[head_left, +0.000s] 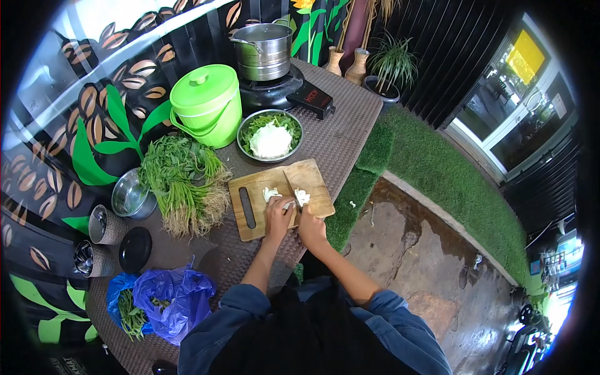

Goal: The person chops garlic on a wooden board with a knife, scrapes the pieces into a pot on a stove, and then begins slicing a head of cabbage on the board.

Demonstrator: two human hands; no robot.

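Observation:
My right hand (pixel 312 229) is closed round the handle of a knife (pixel 289 183), whose blade points away from me over a wooden cutting board (pixel 317 181). Just left of it, my left hand (pixel 279 215) is closed with bent fingers on a white vegetable piece (pixel 289 205), pressing it to the board close to the blade. Chopped white pieces (pixel 302 198) lie right of the blade, and more white slices (pixel 270 194) rest beyond my left fingertips. The exact kind of vegetable is too small to tell. A metal bowl (pixel 240 139) with cut greens and a white heap stands behind the board.
Rooted leafy greens (pixel 181 178) lie left of the board. Behind them stand a lidded green bucket (pixel 206 103) and a steel pot (pixel 265 53) on a black stove (pixel 269 94). Purple plastic bags (pixel 181 300), a steel bowl (pixel 133 195) and woven cups (pixel 94 259) sit further left.

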